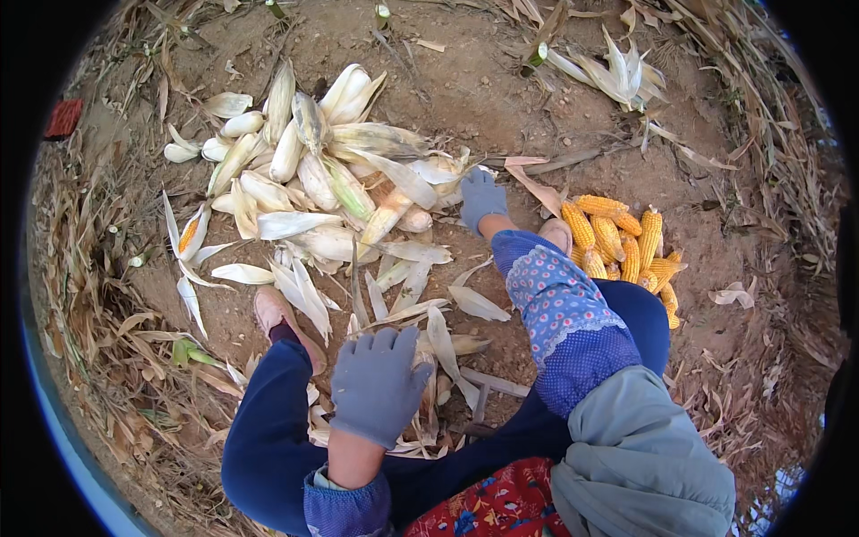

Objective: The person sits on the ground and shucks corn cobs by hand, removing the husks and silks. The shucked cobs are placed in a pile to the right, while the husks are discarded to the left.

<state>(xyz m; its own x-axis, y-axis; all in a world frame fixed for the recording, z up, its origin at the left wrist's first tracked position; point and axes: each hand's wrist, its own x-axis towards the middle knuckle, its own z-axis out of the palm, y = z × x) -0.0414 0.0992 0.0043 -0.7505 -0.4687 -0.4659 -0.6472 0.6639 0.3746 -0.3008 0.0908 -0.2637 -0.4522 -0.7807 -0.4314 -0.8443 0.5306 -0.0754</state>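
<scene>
My right hand point(483, 198), in a grey glove, reaches to the right edge of a heap of corn ears in dry husks point(315, 174); its fingertips are at a pale husk, and whether they grip it cannot be told. My left hand point(378, 382), also gloved in grey, is back up above loose husks point(446, 349) between my legs. Its fingers are slightly apart, and its palm is hidden. Husked yellow corn cobs point(607, 235) lie in a pile beyond my right knee. One partly opened ear point(190, 235) shows yellow kernels left of the heap.
Cut stalk stubs point(538, 55) stick up from the soil along the far side. Dry corn stalks and leaves point(94, 288) cover the left and right sides. A frame-like object point(496, 382) shows between my legs. A red object point(64, 119) lies far left.
</scene>
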